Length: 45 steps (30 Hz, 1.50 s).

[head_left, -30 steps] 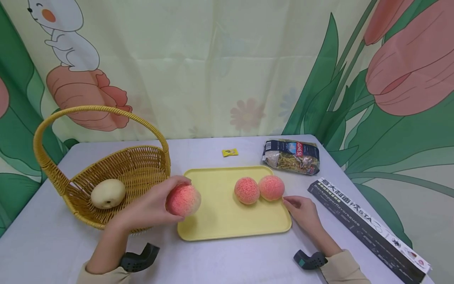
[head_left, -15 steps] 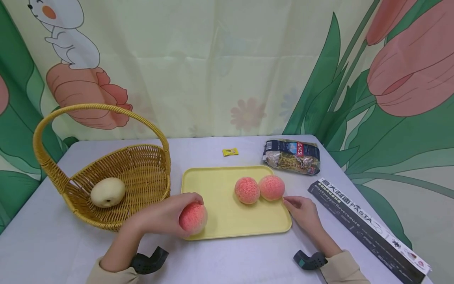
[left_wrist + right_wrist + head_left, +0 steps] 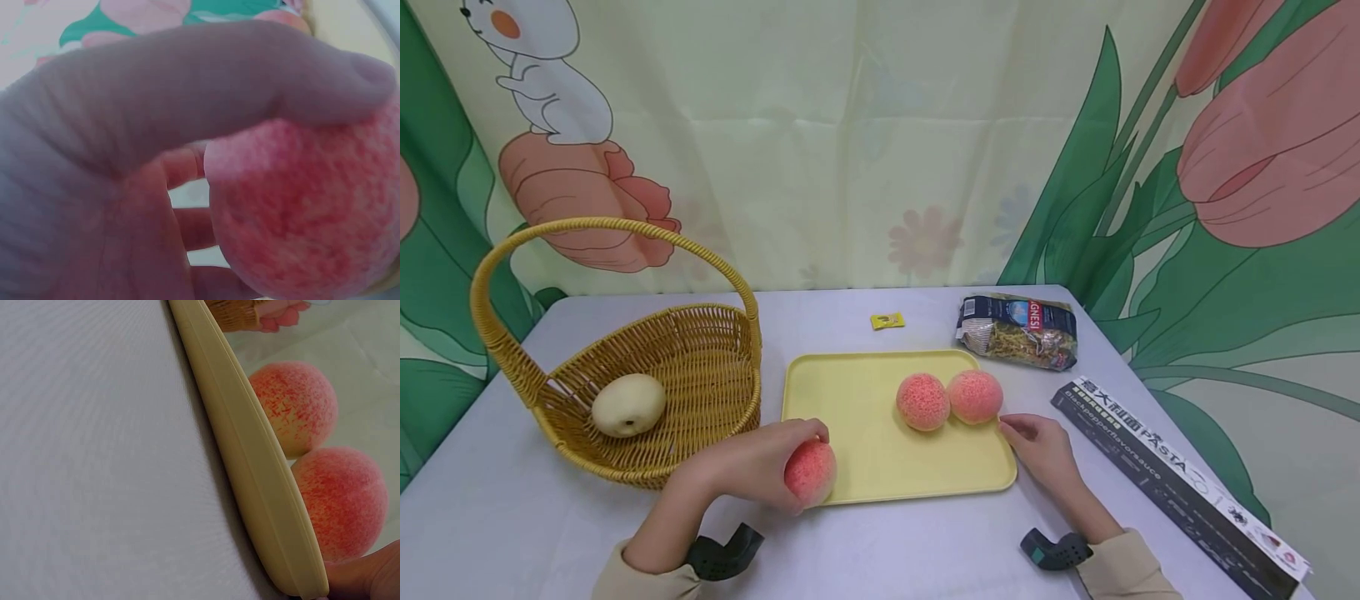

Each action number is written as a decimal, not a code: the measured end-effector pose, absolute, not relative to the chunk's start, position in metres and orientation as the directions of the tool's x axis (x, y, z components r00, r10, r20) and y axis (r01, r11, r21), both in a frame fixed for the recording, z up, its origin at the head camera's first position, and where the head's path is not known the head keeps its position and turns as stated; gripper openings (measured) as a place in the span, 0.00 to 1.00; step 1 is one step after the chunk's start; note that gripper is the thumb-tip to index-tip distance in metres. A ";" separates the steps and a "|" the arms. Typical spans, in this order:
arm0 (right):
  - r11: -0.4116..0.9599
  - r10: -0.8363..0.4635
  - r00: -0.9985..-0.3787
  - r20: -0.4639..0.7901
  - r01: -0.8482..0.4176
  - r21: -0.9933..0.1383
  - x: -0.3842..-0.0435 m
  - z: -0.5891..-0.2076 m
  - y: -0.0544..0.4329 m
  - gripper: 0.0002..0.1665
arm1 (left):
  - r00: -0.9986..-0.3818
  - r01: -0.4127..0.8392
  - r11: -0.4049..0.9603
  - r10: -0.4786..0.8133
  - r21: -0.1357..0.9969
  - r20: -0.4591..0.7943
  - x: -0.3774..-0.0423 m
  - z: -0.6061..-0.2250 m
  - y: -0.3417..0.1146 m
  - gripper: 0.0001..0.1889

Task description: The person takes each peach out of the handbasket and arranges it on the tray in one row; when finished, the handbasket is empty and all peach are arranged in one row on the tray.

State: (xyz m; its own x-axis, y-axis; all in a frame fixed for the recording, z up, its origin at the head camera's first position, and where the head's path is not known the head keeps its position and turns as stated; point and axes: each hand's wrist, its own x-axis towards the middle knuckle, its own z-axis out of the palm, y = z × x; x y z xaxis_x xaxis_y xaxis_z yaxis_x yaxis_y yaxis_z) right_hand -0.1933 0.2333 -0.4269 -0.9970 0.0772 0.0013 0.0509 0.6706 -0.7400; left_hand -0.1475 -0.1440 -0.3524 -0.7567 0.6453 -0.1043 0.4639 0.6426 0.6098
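Observation:
My left hand (image 3: 763,467) holds a fuzzy pink peach (image 3: 811,473) low over the front left corner of a yellow tray (image 3: 872,467). In the left wrist view the thumb (image 3: 206,87) lies across the top of that peach (image 3: 300,212), with other fingers behind it. Two more peaches, one (image 3: 922,402) to the left and one (image 3: 975,397) to the right, sit side by side on the tray's right half. At the tray's right edge, my right hand (image 3: 1048,454) pinches the rim, with a finger inside it in the right wrist view.
A wicker basket (image 3: 700,350) with a tall handle stands at the left, a pale round fruit (image 3: 628,406) inside. Behind the tray lie a small yellow packet (image 3: 887,321) and a bag of pasta (image 3: 1018,331). A long black-and-white pasta box (image 3: 1180,492) lies at the right.
My left hand has moved the peach right and down, from beside the basket to the tray's front left corner. The right hand and the two other peaches have stayed put.

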 end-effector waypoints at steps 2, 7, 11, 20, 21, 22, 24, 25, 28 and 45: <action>0.670 0.076 -0.997 0.001 0.050 -0.741 -0.193 -0.427 0.233 0.15 | -0.768 0.452 0.659 0.630 0.601 -0.113 -0.148 -0.353 -0.144 0.27; 0.666 0.074 -0.997 0.002 0.048 -0.745 -0.193 -0.428 0.234 0.15 | -0.793 0.419 0.691 0.594 0.589 -0.133 -0.150 -0.356 -0.143 0.27; 0.667 0.075 -0.997 0.005 0.047 -0.744 -0.194 -0.428 0.234 0.15 | -0.798 0.398 0.683 0.587 0.613 -0.136 -0.152 -0.355 -0.143 0.29; 0.671 0.083 -0.997 0.000 0.056 -0.740 -0.194 -0.428 0.234 0.15 | -0.824 0.377 0.663 0.559 0.646 -0.093 -0.156 -0.359 -0.142 0.30; 0.671 0.086 -0.996 -0.002 0.059 -0.739 -0.193 -0.428 0.233 0.15 | -0.826 0.375 0.659 0.556 0.653 -0.087 -0.157 -0.360 -0.141 0.30; 0.672 0.087 -0.996 -0.004 0.062 -0.738 -0.193 -0.428 0.233 0.15 | -0.830 0.374 0.653 0.553 0.659 -0.077 -0.158 -0.361 -0.141 0.30; 0.672 0.089 -0.996 -0.006 0.065 -0.737 -0.193 -0.428 0.233 0.16 | -0.836 0.378 0.643 0.546 0.666 -0.053 -0.159 -0.362 -0.140 0.28; 0.673 0.090 -0.996 -0.005 0.065 -0.737 -0.193 -0.428 0.233 0.16 | -0.840 0.380 0.640 0.540 0.668 -0.040 -0.159 -0.363 -0.139 0.28; 0.675 0.090 -0.996 -0.001 0.061 -0.736 -0.193 -0.428 0.233 0.15 | -0.850 0.397 0.635 0.526 0.663 0.004 -0.160 -0.364 -0.137 0.26; 0.679 0.084 -0.996 0.004 0.054 -0.733 -0.194 -0.428 0.233 0.15 | -0.863 0.417 0.625 0.501 0.660 0.071 -0.162 -0.369 -0.128 0.25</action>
State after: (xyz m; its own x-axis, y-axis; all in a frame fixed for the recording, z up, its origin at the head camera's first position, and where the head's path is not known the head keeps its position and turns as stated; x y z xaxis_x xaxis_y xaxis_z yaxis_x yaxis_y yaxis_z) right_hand -0.1936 0.2334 -0.4282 -0.9964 0.0842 0.0045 0.0540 0.6786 -0.7325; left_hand -0.1619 -0.1276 -0.3693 -0.8625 0.5009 0.0713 0.4172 0.6245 0.6602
